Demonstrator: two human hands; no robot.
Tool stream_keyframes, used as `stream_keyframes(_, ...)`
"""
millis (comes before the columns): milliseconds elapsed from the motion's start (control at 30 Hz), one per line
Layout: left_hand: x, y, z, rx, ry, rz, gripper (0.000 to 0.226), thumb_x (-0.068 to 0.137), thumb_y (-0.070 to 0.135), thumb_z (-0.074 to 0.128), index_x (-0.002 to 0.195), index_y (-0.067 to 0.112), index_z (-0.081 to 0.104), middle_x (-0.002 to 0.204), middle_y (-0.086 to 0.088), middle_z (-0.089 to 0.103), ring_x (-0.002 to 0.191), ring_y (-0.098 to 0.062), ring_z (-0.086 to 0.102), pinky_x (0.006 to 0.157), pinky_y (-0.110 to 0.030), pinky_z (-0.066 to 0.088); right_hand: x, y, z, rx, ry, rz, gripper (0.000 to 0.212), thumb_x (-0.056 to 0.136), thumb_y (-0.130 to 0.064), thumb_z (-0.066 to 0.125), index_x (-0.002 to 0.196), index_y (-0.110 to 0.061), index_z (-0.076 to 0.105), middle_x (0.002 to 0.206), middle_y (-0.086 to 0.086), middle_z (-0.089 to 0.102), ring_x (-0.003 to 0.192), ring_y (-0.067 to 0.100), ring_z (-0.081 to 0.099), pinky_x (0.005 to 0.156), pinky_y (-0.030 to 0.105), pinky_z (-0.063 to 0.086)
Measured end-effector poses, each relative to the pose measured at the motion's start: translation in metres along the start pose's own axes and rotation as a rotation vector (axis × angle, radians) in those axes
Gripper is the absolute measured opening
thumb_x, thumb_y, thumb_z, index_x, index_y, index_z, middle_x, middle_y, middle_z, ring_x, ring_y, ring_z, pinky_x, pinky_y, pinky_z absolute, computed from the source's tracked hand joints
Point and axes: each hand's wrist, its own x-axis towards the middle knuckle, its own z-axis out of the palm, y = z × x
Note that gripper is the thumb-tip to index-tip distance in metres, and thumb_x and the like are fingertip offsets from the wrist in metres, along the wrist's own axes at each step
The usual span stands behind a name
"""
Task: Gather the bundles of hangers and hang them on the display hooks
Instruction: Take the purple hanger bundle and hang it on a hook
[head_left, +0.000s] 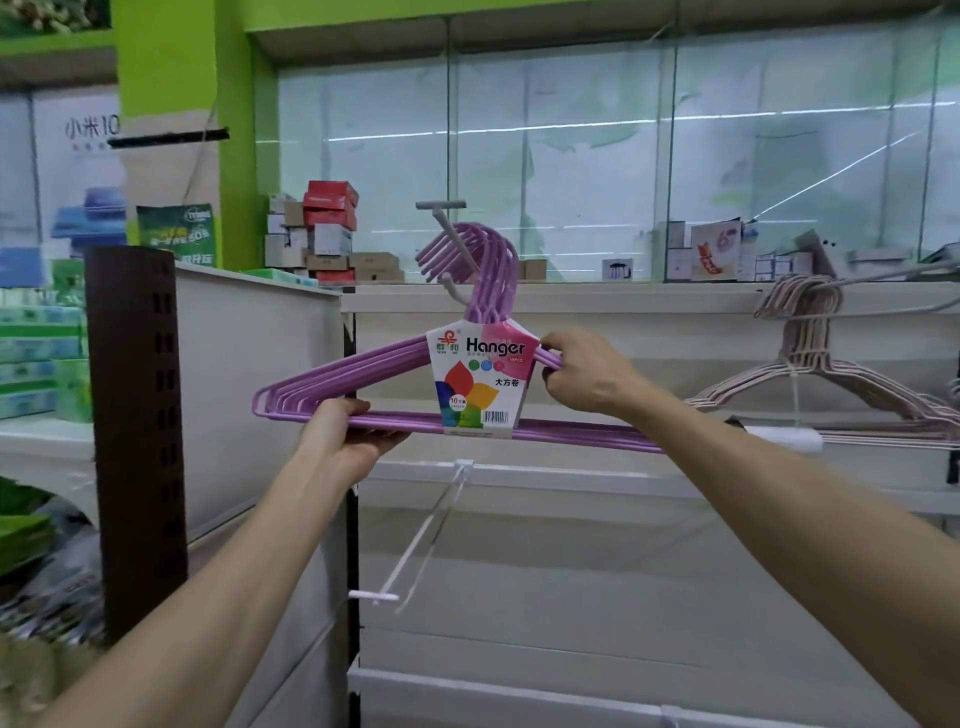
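Note:
A bundle of purple hangers (363, 366) with a colourful "Hanger" card label fills the middle of the view. Its hook ends curl over a white display hook (453, 235) that sticks out from the shelf wall. My left hand (347, 435) grips the bundle's bottom bar near its left corner. My right hand (582, 375) pinches the right shoulder of the bundle beside the label. To the right, a bundle of pale pink hangers (810, 364) hangs on another display hook (893, 273).
A lower white display hook (415, 540) juts out below the purple bundle. A dark brown perforated upright (136, 441) stands to the left. Stacked boxes (322, 228) sit on the shelf top before a glass panel. Green packs fill shelves at far left.

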Motion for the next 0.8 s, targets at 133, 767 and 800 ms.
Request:
stream_keyframes(133, 0.016, -0.006, 0.006, 0.029, 0.011, -0.013, 0.034, 0.093, -0.008, 0.047, 0.126, 0.001, 0.051, 0.123, -0.028, 0.055, 0.109, -0.046, 0.058, 0.087, -0.065, 0.051, 0.011, 0.01, 0.008, -0.013, -0.021, 0.018, 0.02, 0.083, -0.002, 0.05, 0.092, -0.008, 0.066, 0.077, 0.01, 0.063, 0.067, 0.028, 0.05, 0.058, 0.033, 0.04)
stream_keyframes(767, 0.068, -0.035, -0.005, 0.057, -0.045, -0.124, 0.019, 0.093, -0.006, 0.055, 0.108, 0.005, 0.055, 0.118, -0.022, 0.063, 0.104, -0.036, 0.065, 0.083, -0.053, 0.056, 0.02, 0.023, 0.032, -0.161, -0.085, 0.067, 0.04, 0.084, 0.001, 0.048, 0.118, -0.016, 0.059, 0.092, 0.008, 0.062, 0.08, 0.027, 0.054, 0.068, 0.033, 0.044)
stream_keyframes(800, 0.067, -0.034, -0.006, 0.063, -0.051, -0.122, 0.017, 0.093, -0.005, 0.056, 0.107, 0.005, 0.056, 0.117, -0.022, 0.063, 0.104, -0.036, 0.066, 0.081, -0.053, 0.057, 0.019, 0.022, 0.032, -0.17, -0.085, 0.073, 0.039, 0.083, 0.001, 0.049, 0.116, -0.016, 0.059, 0.093, 0.01, 0.063, 0.081, 0.027, 0.055, 0.068, 0.035, 0.047)
